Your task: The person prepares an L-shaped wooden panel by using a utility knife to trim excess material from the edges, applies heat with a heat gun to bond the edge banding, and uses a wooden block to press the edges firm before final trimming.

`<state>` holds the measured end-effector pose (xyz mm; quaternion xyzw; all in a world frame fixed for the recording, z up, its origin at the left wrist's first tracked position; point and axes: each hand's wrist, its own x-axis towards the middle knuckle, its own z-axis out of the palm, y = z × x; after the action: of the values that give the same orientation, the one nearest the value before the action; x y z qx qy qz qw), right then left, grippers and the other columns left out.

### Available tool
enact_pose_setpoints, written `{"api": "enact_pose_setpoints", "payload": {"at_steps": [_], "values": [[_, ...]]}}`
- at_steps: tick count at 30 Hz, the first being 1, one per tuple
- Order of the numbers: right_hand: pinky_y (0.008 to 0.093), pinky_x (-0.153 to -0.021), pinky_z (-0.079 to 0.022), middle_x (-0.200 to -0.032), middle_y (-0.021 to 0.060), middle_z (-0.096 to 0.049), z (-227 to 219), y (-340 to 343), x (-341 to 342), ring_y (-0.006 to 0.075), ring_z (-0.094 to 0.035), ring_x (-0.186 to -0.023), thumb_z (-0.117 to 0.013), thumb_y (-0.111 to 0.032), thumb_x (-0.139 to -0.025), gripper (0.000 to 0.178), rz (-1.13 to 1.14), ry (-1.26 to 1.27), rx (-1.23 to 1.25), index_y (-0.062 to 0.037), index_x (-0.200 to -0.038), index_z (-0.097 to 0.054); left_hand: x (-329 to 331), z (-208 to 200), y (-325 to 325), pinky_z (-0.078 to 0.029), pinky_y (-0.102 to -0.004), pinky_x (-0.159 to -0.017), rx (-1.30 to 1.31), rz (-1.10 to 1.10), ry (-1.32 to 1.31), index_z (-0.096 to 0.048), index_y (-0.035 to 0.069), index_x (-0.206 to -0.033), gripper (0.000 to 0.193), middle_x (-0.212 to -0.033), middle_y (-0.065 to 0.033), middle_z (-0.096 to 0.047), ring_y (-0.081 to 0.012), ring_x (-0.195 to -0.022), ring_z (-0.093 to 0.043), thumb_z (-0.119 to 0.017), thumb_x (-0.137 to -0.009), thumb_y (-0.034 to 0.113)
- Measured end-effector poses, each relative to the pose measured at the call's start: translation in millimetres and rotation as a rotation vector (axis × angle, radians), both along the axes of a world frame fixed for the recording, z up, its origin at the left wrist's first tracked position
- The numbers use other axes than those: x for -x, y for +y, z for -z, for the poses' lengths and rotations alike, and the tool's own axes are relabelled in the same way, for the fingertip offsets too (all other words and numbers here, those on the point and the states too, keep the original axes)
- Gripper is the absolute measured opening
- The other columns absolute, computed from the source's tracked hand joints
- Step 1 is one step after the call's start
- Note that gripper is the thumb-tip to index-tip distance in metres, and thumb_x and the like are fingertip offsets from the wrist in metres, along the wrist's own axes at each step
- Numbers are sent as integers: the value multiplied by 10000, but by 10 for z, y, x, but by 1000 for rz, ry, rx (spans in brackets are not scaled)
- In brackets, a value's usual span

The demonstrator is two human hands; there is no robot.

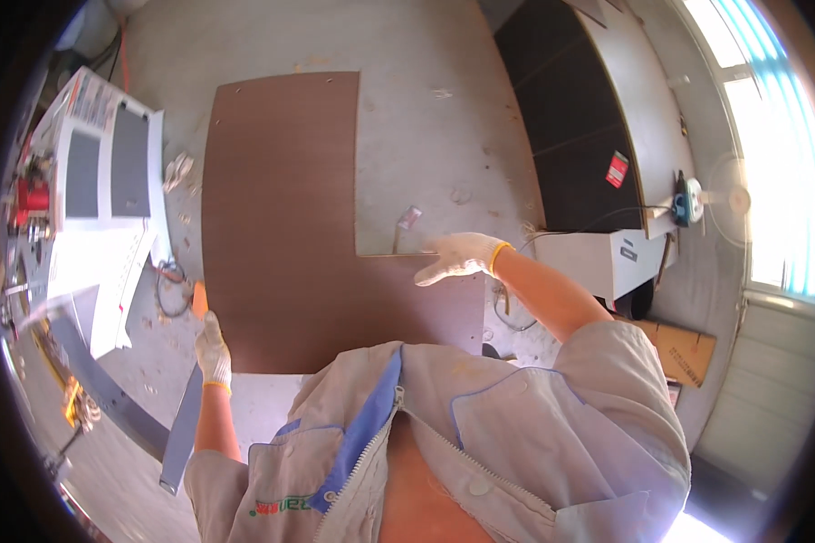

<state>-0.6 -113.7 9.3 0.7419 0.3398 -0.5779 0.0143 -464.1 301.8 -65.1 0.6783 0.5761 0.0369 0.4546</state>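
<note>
A large dark-brown L-shaped panel (pixel 281 208) lies in front of me, with small holes near its far corners. My left hand (pixel 213 351), in a white knit glove, is closed on the panel's left edge near the close corner; its fingertips on the underside are hidden. My right hand (pixel 459 257), in a like glove with a yellow cuff, hovers at or lightly touches the inner edge of the cut-out. Its thumb and fingers are spread, and nothing shows between them. Beyond that edge a small pinkish-white packet (pixel 409 217) appears.
Left stands a white cabinet-like unit (pixel 86 167) with grey panels, and a long grey strip (pixel 109 385) nearby. At the right are a tall unit with black panels (pixel 566 118), a white drawer box (pixel 589 262), a blue power tool (pixel 684 201), a fan (pixel 729 197) and cardboard (pixel 675 351).
</note>
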Motion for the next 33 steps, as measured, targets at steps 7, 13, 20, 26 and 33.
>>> {"api": "enact_pose_setpoints", "payload": {"at_steps": [7,13,20,26,33], "values": [[522,-1246,-521,-1598,242,-728,-52,-1719,-750,453,-670,-1489,-762,-832,-958,1036,225,93,31,-75,-1659,-667,-856,181,-876,-525,-393,-1167,-108,200,59,-692,-124,-1535,1141,-1406,-171,-784,-282,-1313,-714,-507,-1109,919],[434,-1226,-555,-1527,256,-767,803,-3315,-1168,353,-736,-1389,-878,-572,-1033,972,1186,457,-548,62,-1702,-569,-1945,4,-1763,-489,-442,-1239,-29,201,126,-567,-55,-1701,962,-1642,-195,-671,-328,-1457,-648,-554,-1179,753],[477,-1220,-555,-1496,280,-788,256,-3538,-1932,387,-739,-1429,-887,-701,-948,1087,768,-82,-360,74,-1661,-616,-3108,-138,-2272,-563,-420,-1068,15,123,170,-776,-135,-1358,1053,-1230,-174,-813,-251,-1155,-719,-571,-1110,868],[524,-1146,-575,-1434,256,-807,-341,-2755,-2833,474,-743,-1344,-777,-892,-899,977,260,-115,7,-48,-1387,-848,-3945,66,-2097,-494,-509,-1242,-214,251,177,-704,-104,-1555,1112,-1502,-344,-763,-484,-1441,-689,-499,-1110,894],[542,-1046,-593,-1241,297,-829,56,-3900,-3723,495,-779,-1215,-933,-701,-894,828,364,-182,-251,2,-1317,-823,-5178,58,-1793,-525,-532,-1082,-239,317,212,-755,-150,-1358,1073,-1194,-329,-801,-447,-1117,-714,-479,-1142,864]]}}
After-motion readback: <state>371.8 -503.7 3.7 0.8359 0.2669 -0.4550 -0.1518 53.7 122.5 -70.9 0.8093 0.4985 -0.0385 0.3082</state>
